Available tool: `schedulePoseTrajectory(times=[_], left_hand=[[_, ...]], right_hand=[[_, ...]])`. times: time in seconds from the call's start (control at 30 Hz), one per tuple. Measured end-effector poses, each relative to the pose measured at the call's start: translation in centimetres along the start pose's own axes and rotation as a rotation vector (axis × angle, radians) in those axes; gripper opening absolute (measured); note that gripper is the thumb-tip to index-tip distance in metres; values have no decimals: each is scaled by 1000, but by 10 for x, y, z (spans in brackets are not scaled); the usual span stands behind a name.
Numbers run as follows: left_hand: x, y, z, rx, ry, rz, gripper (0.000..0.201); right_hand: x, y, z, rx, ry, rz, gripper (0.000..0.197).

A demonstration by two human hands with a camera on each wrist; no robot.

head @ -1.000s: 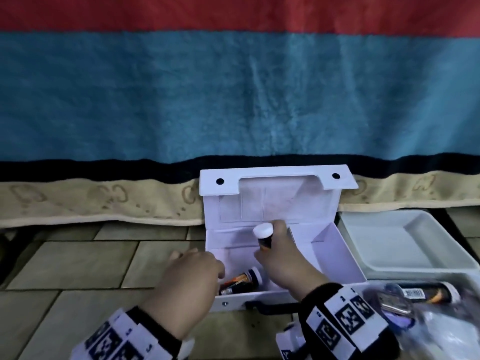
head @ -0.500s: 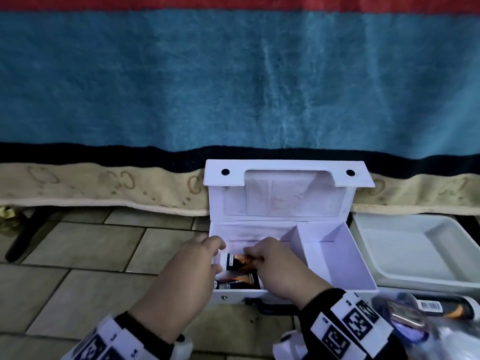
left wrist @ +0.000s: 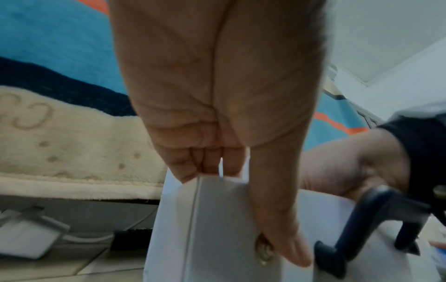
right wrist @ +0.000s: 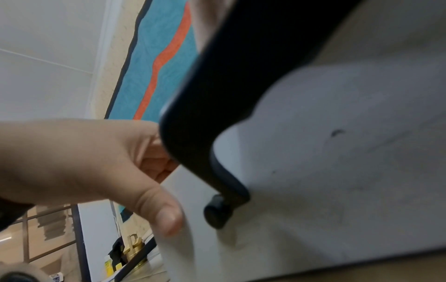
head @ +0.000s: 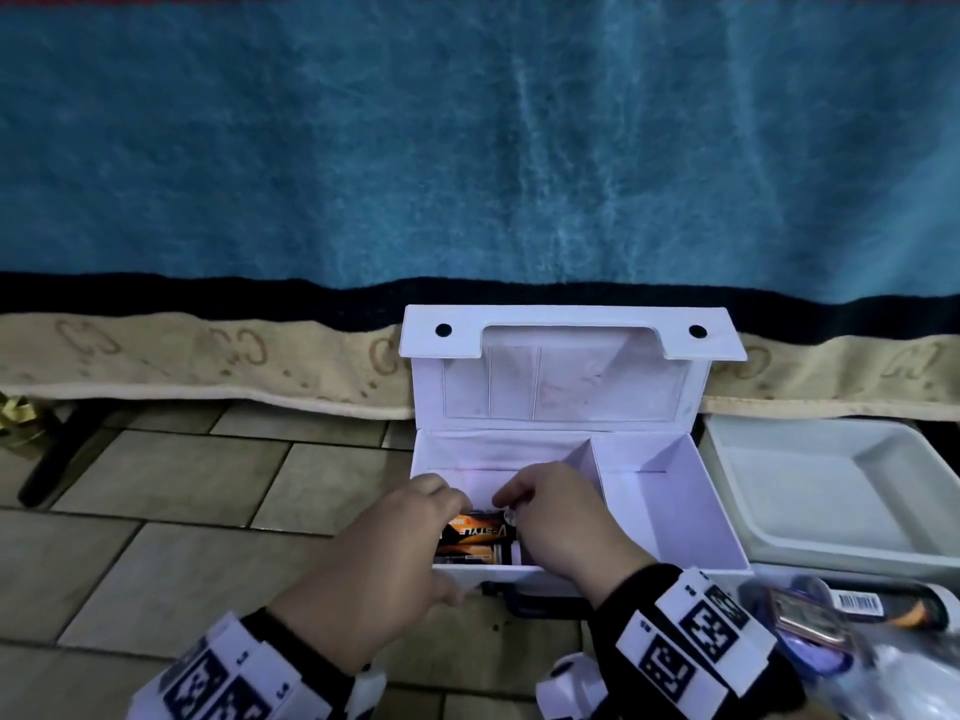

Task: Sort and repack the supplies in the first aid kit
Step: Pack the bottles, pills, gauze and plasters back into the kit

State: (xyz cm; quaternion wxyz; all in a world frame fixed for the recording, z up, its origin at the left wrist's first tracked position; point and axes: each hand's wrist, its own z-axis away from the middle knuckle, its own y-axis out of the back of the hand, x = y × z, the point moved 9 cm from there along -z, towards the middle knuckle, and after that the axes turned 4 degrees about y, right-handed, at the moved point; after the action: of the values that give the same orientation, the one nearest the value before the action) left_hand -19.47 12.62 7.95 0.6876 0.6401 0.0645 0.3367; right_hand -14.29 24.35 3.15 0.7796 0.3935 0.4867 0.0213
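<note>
The white first aid kit box (head: 670, 511) stands open on the tiled floor, its lid (head: 561, 387) upright. Two black-and-orange bottles lie side by side in the left compartment, the upper bottle (head: 480, 532) behind the lower bottle (head: 467, 554). My right hand (head: 514, 506) reaches into that compartment, fingers curled at the upper bottle's white cap end. My left hand (head: 426, 537) grips the box's front left corner. In the left wrist view its fingers (left wrist: 207, 164) hook over the box wall (left wrist: 217, 219) and the thumb (right wrist: 166, 215) presses the front. The right compartment holds nothing.
A white tray (head: 831, 491) lies right of the box. A clear bag of supplies (head: 810, 615) and a black-orange tube (head: 893, 605) lie at the bottom right. A blue blanket (head: 467, 148) hangs behind. The box's dark handle (left wrist: 362, 215) juts from its front.
My right hand lowered the white-capped bottle from upright above the left compartment to lying beside the first bottle. My left hand shifted to hook its fingers over the box's front left corner.
</note>
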Motion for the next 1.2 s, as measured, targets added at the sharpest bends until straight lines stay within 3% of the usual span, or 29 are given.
schedulePoseTrajectory(times=[0.47,0.63,0.77,0.93,1.2], left_hand=[[-2,-10,-12,18,53,-173,45],[1,-7,-15,-36,62,-125,55],[15,6,-17,-51,49,-62,55],[58,20,-23,-4,-70,28,37],[179,-4,-28,-25,-399,7,24]], right_hand=[[-1,9,-2,59,-10,7,35],[-14,10,4,93,21,45,33],[-30,37,23,213,122,-6,39],[-13,105,65,392,111,-157,37],[83,233,165,851,-58,-234,36]])
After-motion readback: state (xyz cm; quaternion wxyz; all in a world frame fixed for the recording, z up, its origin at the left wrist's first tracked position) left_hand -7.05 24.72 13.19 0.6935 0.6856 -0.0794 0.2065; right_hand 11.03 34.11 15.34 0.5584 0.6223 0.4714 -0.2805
